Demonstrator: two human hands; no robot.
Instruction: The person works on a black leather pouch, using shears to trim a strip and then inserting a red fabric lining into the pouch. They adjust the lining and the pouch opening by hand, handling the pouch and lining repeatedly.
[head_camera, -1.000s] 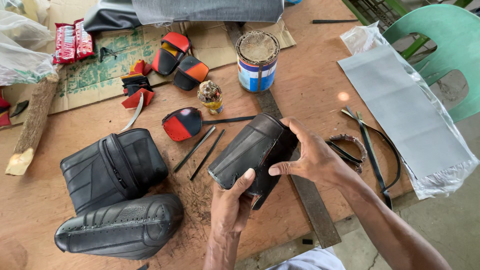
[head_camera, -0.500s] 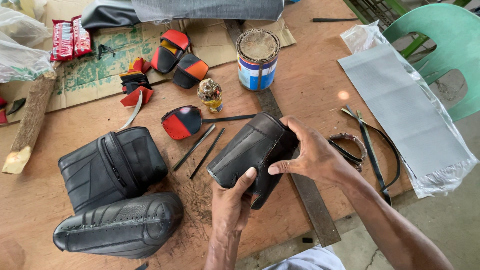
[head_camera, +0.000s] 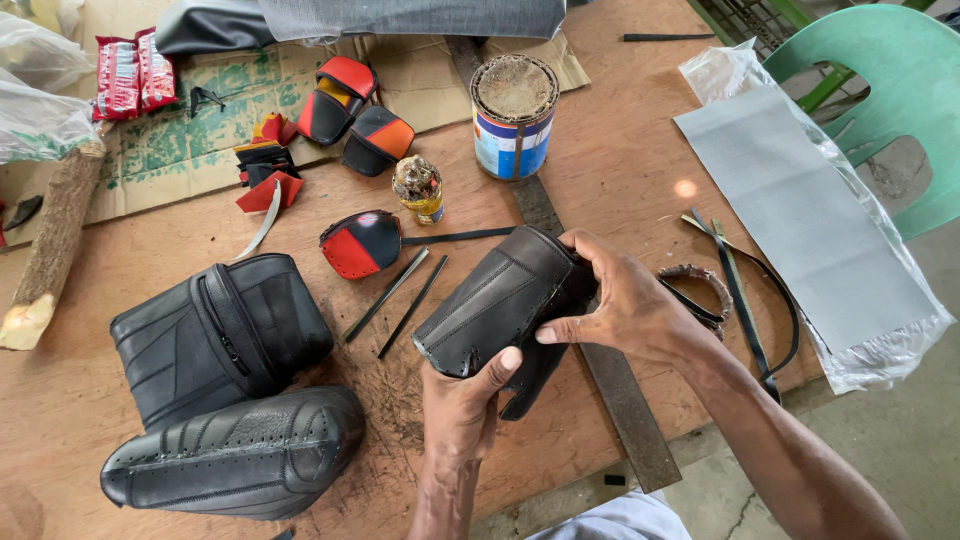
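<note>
Head view, looking down on a worn wooden workbench (head_camera: 620, 150). Both hands grasp one item: a curved black leather panel with stitched seams (head_camera: 490, 300), lifted just above the bench near its front edge, centre of frame.

Left hand (head_camera: 462, 405): under the near end of the panel, thumb pressed up against its lower edge, fingers wrapped beneath.

Right hand (head_camera: 625, 305): clasped over the far right side of the panel, thumb pointing left along its edge, fingers curled over the top.

Surroundings:
- Long flat metal ruler (head_camera: 620, 400) lies on the bench under the hands, running from the tin toward the front edge.
- Round tin can with blue and white label and crusted lid (head_camera: 513, 115), behind the panel, on the ruler's far end.
- Small glass bottle with yellow contents (head_camera: 419, 190), left of the tin.
- Red and black leather piece (head_camera: 360, 243), just left of the panel; two thin dark strips (head_camera: 400, 295) lie between them.
- Black zipped leather pouch (head_camera: 220, 335) and black ribbed perforated leather cover (head_camera: 235, 455), to the left, touching each other.
- Grey sheet in clear plastic wrap (head_camera: 810, 220), at right, overhanging the bench edge.
- Green plastic chair (head_camera: 890, 70), beyond the bench, upper right.
</note>
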